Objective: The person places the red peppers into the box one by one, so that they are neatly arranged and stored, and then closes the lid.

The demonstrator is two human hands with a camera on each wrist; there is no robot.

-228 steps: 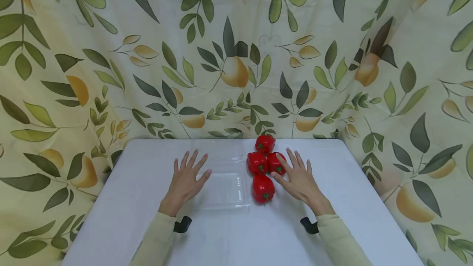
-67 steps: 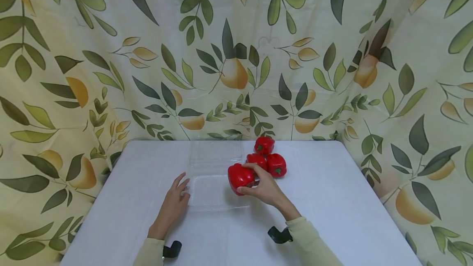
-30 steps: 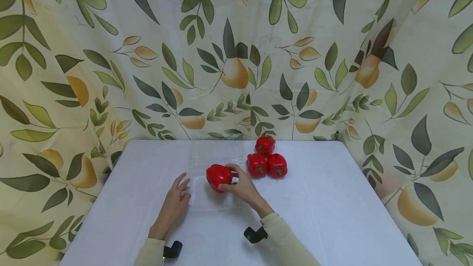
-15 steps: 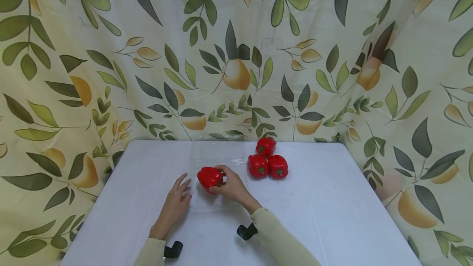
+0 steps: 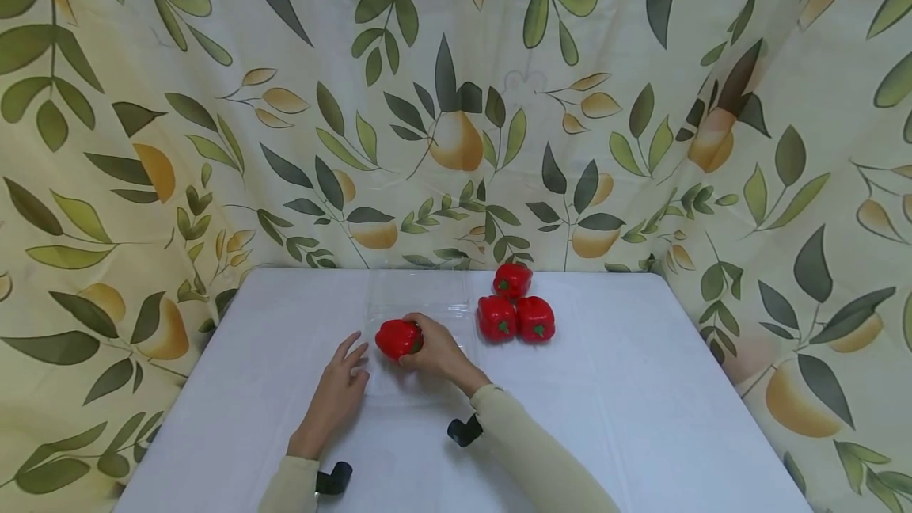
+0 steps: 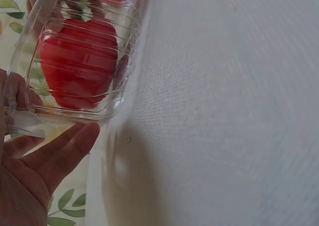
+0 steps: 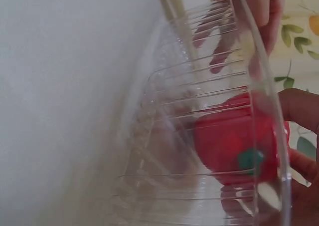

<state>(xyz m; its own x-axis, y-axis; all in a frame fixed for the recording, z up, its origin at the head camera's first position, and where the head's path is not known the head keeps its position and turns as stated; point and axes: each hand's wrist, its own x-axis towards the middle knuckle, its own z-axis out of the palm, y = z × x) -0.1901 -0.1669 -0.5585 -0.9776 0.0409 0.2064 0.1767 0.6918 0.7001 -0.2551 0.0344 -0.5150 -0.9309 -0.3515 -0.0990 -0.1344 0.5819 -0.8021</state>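
Observation:
My right hand grips a glossy red bell pepper by its stem end. The pepper is low in the left part of a clear plastic clamshell container, and both wrist views show it through the ribbed wall. My left hand lies at the container's left side, fingers extended and fairly straight. In the left wrist view its fingers touch the outer wall near the bottom corner. The right wrist view shows the left hand's fingers through the plastic, beyond the held pepper.
Three more red bell peppers are grouped on the white table to the right of the container. The container's transparent lid lies folded back toward the table's far edge. A leaf-patterned curtain hangs behind and at both sides.
The right hand has picked the nearest pepper from the group and carried it left into the container, lately moving slightly further left. The left hand came to the container's left side earlier and stays there.

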